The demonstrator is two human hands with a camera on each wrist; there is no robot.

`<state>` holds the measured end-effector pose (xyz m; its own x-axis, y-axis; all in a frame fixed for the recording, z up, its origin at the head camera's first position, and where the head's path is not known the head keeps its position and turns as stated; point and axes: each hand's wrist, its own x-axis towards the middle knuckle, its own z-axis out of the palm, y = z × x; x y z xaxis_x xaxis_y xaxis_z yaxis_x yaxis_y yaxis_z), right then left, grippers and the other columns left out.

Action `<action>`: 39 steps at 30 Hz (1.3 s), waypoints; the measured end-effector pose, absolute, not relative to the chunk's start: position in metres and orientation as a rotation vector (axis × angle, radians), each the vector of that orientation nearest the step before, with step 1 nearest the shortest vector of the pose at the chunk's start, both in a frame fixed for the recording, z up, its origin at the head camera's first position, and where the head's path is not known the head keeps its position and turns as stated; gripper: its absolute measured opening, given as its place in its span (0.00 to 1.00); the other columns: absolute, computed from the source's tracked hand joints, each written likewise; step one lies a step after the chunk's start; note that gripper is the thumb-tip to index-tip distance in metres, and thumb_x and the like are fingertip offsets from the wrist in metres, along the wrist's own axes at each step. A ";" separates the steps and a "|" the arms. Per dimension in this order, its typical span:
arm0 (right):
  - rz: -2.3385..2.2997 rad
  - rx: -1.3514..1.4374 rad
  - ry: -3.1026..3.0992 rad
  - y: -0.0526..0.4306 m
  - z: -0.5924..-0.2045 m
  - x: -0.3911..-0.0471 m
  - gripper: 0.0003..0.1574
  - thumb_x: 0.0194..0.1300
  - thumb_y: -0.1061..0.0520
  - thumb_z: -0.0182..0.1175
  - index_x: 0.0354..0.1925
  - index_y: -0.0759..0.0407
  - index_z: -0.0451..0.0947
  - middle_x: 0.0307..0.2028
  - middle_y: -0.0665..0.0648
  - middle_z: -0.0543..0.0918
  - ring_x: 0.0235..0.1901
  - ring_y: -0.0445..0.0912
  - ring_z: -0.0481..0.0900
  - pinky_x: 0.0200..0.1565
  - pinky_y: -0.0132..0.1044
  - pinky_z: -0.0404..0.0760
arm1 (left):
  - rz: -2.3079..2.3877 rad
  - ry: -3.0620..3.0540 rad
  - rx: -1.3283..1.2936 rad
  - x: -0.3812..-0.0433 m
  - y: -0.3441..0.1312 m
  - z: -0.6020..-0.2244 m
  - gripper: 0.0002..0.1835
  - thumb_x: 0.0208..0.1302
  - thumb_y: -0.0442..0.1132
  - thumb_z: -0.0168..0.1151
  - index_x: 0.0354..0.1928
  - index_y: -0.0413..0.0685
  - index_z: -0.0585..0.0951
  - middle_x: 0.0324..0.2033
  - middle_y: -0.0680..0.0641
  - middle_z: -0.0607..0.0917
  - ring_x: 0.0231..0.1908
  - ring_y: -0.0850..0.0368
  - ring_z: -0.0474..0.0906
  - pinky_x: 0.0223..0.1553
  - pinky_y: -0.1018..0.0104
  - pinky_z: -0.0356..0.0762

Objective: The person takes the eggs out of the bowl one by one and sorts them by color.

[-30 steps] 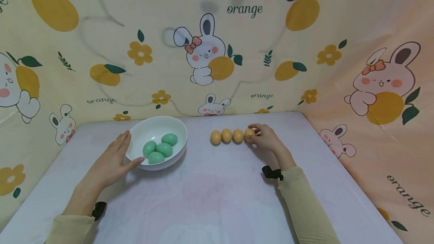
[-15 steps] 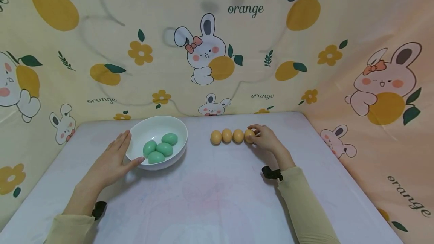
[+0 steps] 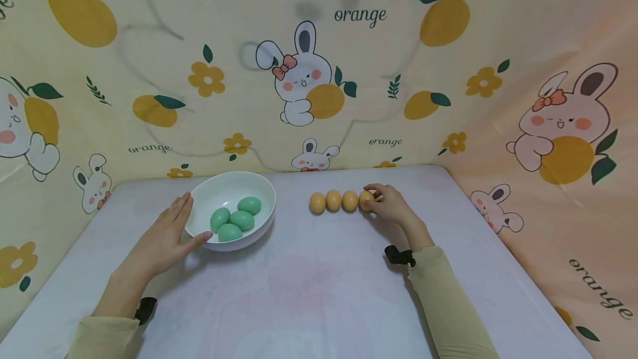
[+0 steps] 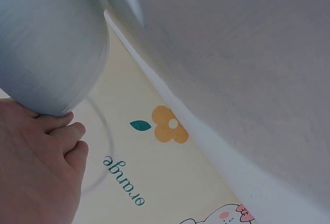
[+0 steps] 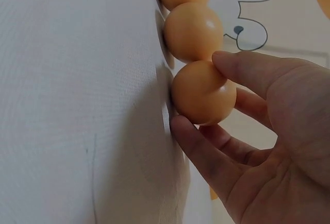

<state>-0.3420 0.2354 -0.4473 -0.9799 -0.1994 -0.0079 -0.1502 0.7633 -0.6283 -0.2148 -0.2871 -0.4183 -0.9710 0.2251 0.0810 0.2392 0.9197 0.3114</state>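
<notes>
In the head view a white bowl (image 3: pixel 254 232) stands left of centre on the table, holding several green eggs (image 3: pixel 241 219). My left hand (image 3: pixel 161 237) rests against the bowl's left side, fingers straight and thumb at the near rim. The left wrist view shows the fingertips touching the bowl's outer wall (image 4: pixel 56 38). To the right, several brown eggs (image 3: pixel 333 200) form a row. With its fingers and thumb, my right hand (image 3: pixel 396 205) holds the rightmost brown egg (image 5: pixel 203 92), which still touches its neighbour (image 5: pixel 193 31) in the right wrist view.
A white cloth covers the table (image 3: pixel 299 292). Behind it and along the right side hangs a curtain (image 3: pixel 319 71) printed with rabbits and oranges. The row of brown eggs lies apart from the bowl, near the table's back edge.
</notes>
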 end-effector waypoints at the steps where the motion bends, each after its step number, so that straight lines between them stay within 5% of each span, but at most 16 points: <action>1: -1.016 -0.285 2.880 0.235 -0.447 -0.342 0.33 0.75 0.48 0.64 0.71 0.58 0.72 0.56 0.66 0.77 0.52 0.58 0.77 0.48 0.47 0.82 | -0.500 -3.035 -0.366 -0.215 -0.287 -0.419 0.60 0.71 0.71 0.54 0.80 0.29 0.45 0.81 0.30 0.45 0.79 0.29 0.42 0.78 0.33 0.45; 31: -1.182 -0.401 3.003 0.226 -0.432 -0.335 0.32 0.73 0.51 0.65 0.69 0.62 0.74 0.58 0.69 0.76 0.56 0.64 0.79 0.56 0.58 0.81 | -0.487 -3.039 -0.356 -0.216 -0.288 -0.421 0.59 0.71 0.69 0.56 0.80 0.30 0.44 0.81 0.31 0.45 0.80 0.30 0.42 0.77 0.32 0.47; 39: -1.318 -0.512 3.048 0.207 -0.423 -0.332 0.26 0.71 0.57 0.67 0.64 0.64 0.78 0.56 0.67 0.78 0.53 0.60 0.80 0.53 0.52 0.85 | -0.487 -3.041 -0.348 -0.216 -0.287 -0.420 0.58 0.71 0.68 0.56 0.81 0.30 0.44 0.81 0.30 0.45 0.79 0.29 0.42 0.77 0.31 0.47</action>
<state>-0.3316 0.2074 -0.4230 -0.9304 -0.1884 0.3144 -0.3581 0.6500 -0.6703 -0.2155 -0.2875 -0.4197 -0.9740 0.2134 0.0764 0.2266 0.9255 0.3035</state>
